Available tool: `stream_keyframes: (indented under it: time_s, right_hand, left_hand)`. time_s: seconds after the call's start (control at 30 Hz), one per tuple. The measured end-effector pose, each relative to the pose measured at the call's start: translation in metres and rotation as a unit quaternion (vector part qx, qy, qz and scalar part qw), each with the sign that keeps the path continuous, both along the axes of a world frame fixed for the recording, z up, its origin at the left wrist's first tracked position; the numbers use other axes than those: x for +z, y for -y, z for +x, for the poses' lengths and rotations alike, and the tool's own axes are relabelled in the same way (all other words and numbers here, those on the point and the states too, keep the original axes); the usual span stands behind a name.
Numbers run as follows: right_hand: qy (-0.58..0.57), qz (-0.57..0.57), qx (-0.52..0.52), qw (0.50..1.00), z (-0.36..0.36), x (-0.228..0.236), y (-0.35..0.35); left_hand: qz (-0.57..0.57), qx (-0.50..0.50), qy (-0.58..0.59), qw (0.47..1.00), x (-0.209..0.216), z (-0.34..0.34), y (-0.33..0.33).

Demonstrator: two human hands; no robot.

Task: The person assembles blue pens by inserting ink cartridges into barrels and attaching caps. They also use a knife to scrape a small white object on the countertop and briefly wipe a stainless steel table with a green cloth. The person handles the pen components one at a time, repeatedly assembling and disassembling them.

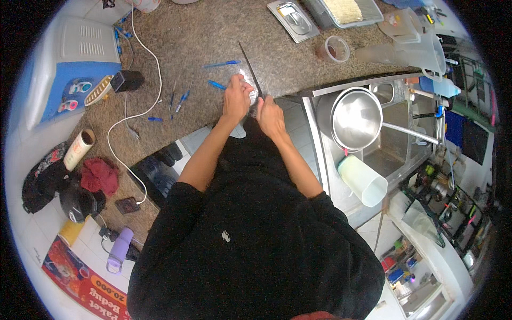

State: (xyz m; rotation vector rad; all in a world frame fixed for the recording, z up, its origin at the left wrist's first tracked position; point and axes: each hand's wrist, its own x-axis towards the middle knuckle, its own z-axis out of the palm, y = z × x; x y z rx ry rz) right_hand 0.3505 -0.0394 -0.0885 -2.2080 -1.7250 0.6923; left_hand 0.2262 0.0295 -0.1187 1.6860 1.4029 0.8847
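Observation:
At the counter's near edge, my left hand (237,101) is closed on a small shiny, crinkled silvery wrapper (247,80); its contents cannot be made out. Beside it, my right hand (271,117) grips a long, thin-bladed knife (249,64) whose tip points away over the counter. The blade passes along the wrapper's right side; whether it touches is unclear. A blue pen (223,63) lies just beyond my left hand, and another blue pen (216,84) sits close to its fingers. Further left are a blue-and-white pen (183,100) and a short blue cap (155,119).
A white cable (156,64) winds across the counter (186,32) near a blue-grey machine (74,69). To the right, a large steel pot (356,120) and a pale plastic jug (362,180) stand by the sink (392,152). A plastic cup (336,49) and metal lid (293,20) sit at the back.

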Motion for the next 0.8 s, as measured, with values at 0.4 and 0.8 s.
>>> stream_keyframes:
  time_s: [0.4, 0.8]
  right_hand:
    - [0.067, -0.035, 0.007, 0.997, 0.000, -0.011, 0.003]
    - [0.108, -0.017, -0.007, 0.994, -0.006, -0.018, 0.005]
  left_hand:
    - [-0.065, -0.003, 0.030, 0.997, 0.002, -0.001, 0.000]
    - [-0.057, -0.033, 0.034, 0.997, -0.001, -0.005, -0.002]
